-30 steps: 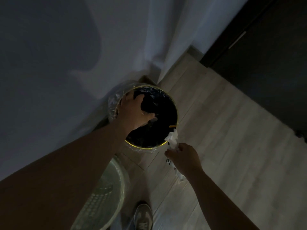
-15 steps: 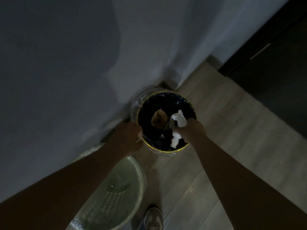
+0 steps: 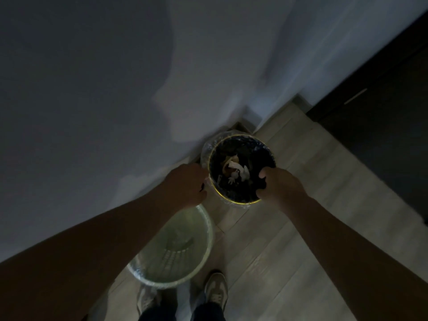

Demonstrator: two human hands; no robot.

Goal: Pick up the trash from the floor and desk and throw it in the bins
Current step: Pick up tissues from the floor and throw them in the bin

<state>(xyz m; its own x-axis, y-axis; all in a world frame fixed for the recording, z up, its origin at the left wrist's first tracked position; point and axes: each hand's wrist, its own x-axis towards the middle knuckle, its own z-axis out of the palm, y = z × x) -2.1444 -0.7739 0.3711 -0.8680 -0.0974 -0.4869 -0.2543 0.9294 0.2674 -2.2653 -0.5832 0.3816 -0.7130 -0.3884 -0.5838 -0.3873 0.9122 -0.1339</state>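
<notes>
Both hands, left hand [image 3: 185,186] & right hand [image 3: 281,185], grip rim of dark bin [image 3: 234,200]; tissue [image 3: 242,173] in, next likely req. release, fetch more trash.

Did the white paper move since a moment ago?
Yes. It left the right hand and dropped into the dark bin; the white paper now lies below the rim among other trash.

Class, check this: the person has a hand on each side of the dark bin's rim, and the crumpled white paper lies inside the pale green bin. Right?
No. The head view shows the crumpled white paper inside the dark bin, not the pale green bin. The left hand and right hand do flank its rim.
</notes>
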